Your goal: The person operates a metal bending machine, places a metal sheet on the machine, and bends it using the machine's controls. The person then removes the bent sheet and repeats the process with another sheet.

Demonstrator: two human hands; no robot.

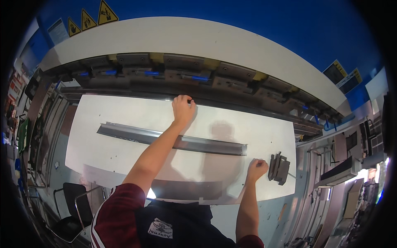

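Note:
My left hand (183,110) is closed at the far edge of a white sheet (248,124), against the dark lower bed (144,93) of a press brake. A dark spot shows between its fingers, too small to name. My right hand (256,170) is curled closed near the sheet's right side; whatever is inside it, if anything, is hidden. Just right of it lie several dark grey metal tooling blocks (282,170) in a group. Under my left forearm, a long bent grey metal profile (213,145) lies across the sheet, its middle partly covered by the arm.
Above the bed hangs a row of upper tool clamps (184,62) with blue handles, below a white and blue machine front (231,35). Yellow warning signs (105,14) are at upper left. A black chair (76,202) stands at lower left; racks and metal frames (337,173) are at right.

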